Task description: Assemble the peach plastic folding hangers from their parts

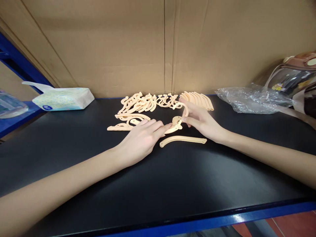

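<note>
My right hand [197, 120] pinches a cream plastic hanger hook [185, 109], its curve facing up and to the left. The hook's lower end meets a small jointed hanger piece [176, 126] just above the black table. My left hand [145, 136] has its fingers closed on the left end of that piece; the fingertips partly hide it. Directly in front of both hands, one curved hanger arm [183, 140] lies flat. Beside my left hand are several loose hanger parts [133, 116], partly covered by the fingers.
At the back are a heap of hanger parts [139, 102], several hooks [168, 100] and a row of curved arms [198, 99]. A tissue pack [65, 98] stands left. Clear plastic wrap [251, 98] and a transparent bag [286, 82] are right. Cardboard [111, 46] rises behind.
</note>
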